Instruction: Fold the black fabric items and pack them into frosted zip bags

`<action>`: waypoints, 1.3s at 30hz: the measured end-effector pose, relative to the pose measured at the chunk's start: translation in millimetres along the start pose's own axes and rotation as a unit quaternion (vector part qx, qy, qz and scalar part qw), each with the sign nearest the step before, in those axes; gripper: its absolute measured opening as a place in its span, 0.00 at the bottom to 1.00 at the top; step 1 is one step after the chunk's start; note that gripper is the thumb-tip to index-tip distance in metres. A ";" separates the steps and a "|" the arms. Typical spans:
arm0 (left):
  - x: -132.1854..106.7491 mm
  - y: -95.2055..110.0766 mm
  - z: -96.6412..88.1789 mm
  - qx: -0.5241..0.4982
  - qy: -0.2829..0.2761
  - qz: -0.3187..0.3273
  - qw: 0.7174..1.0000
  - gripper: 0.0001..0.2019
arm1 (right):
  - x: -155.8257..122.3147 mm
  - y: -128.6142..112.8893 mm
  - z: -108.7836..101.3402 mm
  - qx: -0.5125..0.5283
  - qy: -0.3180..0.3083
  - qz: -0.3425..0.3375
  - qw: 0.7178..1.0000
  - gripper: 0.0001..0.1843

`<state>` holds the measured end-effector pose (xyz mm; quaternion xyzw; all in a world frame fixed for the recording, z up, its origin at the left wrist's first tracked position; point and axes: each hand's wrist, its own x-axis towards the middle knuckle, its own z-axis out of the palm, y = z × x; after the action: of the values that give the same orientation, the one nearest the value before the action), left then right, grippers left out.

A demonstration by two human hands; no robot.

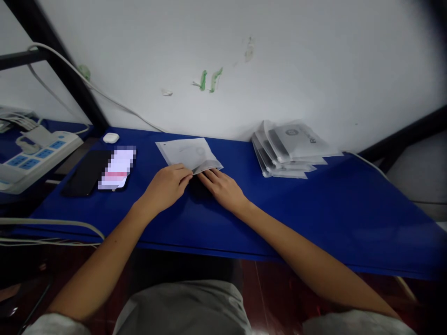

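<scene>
A frosted white zip bag [190, 151] lies on the blue table with its mouth facing me. My left hand [169, 184] is closed, pinching the near left edge of that mouth between thumb and fingers. My right hand [221, 186] reaches to the opening, with its fingertips partly hidden at the bag's lip. Under its fingers is a flat black item [200, 188], mostly covered, whose kind I cannot make out; the right hand grips it at the bag's mouth.
A stack of frosted bags with dark contents [289, 146] sits at the right by the wall. To the left lie a lit phone [118, 167], a black phone-like slab [87, 174] and a white earbud case [111, 137]. A power strip [42, 156] and cables occupy the far left.
</scene>
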<state>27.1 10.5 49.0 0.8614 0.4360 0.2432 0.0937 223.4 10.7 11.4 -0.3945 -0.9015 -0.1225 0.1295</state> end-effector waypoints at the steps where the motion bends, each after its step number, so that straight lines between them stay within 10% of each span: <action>1: -0.5 1.5 1.0 -0.001 -0.001 0.003 1.000 0.11 | 3.5 -0.8 -0.7 0.006 -0.016 0.019 1.000 0.24; 9: -5.8 13.6 12.4 0.098 0.028 0.056 0.993 0.11 | 25.3 -12.0 6.5 0.100 -0.058 0.232 0.966 0.23; 17: -10.9 24.5 14.8 0.151 0.034 0.096 0.983 0.12 | 47.0 8.3 30.5 0.171 -0.036 0.014 0.984 0.19; 26: -24.9 2.6 14.6 0.177 0.114 0.040 0.977 0.11 | 33.8 2.0 18.8 0.072 0.022 0.147 0.986 0.26; 33: -21.8 2.9 21.0 0.131 0.073 0.107 0.983 0.15 | 47.5 8.5 26.4 0.057 -0.062 -0.041 0.996 0.21; 39: -32.5 4.9 20.4 0.155 0.086 0.125 0.976 0.15 | 59.5 29.6 46.5 0.074 -0.044 0.033 0.996 0.21</action>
<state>24.4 -17.3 22.2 0.8890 0.3638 0.2555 -0.1099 200.1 85.7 -9.0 -0.4188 -0.8992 -0.0339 0.1221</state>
